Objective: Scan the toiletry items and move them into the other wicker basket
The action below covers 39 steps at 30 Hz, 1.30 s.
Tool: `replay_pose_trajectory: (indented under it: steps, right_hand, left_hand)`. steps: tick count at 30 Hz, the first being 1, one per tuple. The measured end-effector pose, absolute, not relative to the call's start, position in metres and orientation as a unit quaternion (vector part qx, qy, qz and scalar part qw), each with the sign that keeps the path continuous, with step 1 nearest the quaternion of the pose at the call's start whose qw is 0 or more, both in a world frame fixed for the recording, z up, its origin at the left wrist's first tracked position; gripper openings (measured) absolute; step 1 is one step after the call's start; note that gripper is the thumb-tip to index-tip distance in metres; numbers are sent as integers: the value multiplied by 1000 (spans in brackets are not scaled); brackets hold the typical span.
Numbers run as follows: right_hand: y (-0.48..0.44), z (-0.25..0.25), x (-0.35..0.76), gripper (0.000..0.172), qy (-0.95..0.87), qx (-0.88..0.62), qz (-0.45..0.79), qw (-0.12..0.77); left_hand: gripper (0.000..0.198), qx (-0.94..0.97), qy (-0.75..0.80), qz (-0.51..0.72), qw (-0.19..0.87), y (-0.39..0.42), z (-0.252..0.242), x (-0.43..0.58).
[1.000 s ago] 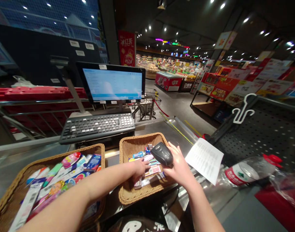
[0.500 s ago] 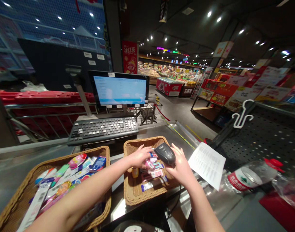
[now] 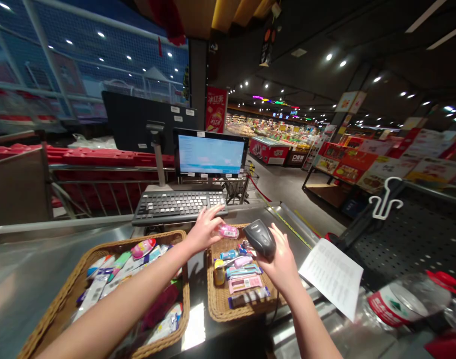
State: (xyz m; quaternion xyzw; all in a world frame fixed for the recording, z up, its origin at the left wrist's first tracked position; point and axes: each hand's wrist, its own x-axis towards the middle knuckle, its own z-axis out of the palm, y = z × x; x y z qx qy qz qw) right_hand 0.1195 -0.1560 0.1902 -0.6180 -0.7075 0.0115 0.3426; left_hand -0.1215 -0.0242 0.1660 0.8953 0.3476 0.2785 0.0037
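Observation:
My left hand [image 3: 205,230] pinches a small pink packaged item [image 3: 229,232] with a white barcode patch, held above the far left edge of the right wicker basket [image 3: 210,294]. In my right hand [image 3: 281,259] is a black handheld barcode scanner [image 3: 260,238], its head pointing left towards the pink item. Below both hands, the right basket holds several small goods, among them a pink packet [image 3: 245,283] and a dark purple-ended packet [image 3: 249,297]. Under my left forearm stands the left wicker basket [image 3: 187,299], full of packaged goods including a pink-and-red one [image 3: 143,248].
A keyboard [image 3: 177,205] and a lit monitor [image 3: 212,154] stand behind the baskets. Right of the scanner lie a printed sheet [image 3: 332,276] and a large clear bottle [image 3: 407,301] with a red cap. A white hanger [image 3: 385,202] hangs on a black perforated panel.
My left hand has come up out of the right basket with the pink packaged item in it. The scanner stays in my right hand. The view has shifted, so things appear further right and lower.

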Motion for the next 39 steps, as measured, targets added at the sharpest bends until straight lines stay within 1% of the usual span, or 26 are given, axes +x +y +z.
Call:
replay_pose_trajectory:
  steps: [3, 9, 14, 21, 25, 33, 39]
  right_hand:
    - [-157, 197, 102, 57, -736, -589, 14, 332]
    - [-157, 206, 62, 57, -773, -536, -6, 339]
    - [-156, 208, 27, 56, -804, -487, -22, 340]
    - [-157, 203, -9, 65, -826, -468, -12, 314]
    - [-158, 206, -20, 62, -832, -463, -5, 307]
    - [-156, 210, -40, 52, -837, -448, -6, 315]
    - [-155, 205, -47, 55, -849, -431, -4, 307]
  left_hand:
    - [21, 874, 377, 301, -47, -29, 181, -139]
    - [19, 834, 402, 347, -152, -47, 204, -180]
    - [19, 797, 430, 373, -204, -57, 210, -215]
    - [18, 768, 474, 376, -211, -64, 214, -263]
    - [20, 761, 488, 373, -211, -67, 213, -282]
    - [18, 753, 505, 364, -216, -71, 208, -301]
    - [16, 751, 512, 358, -213, -73, 204, -311]
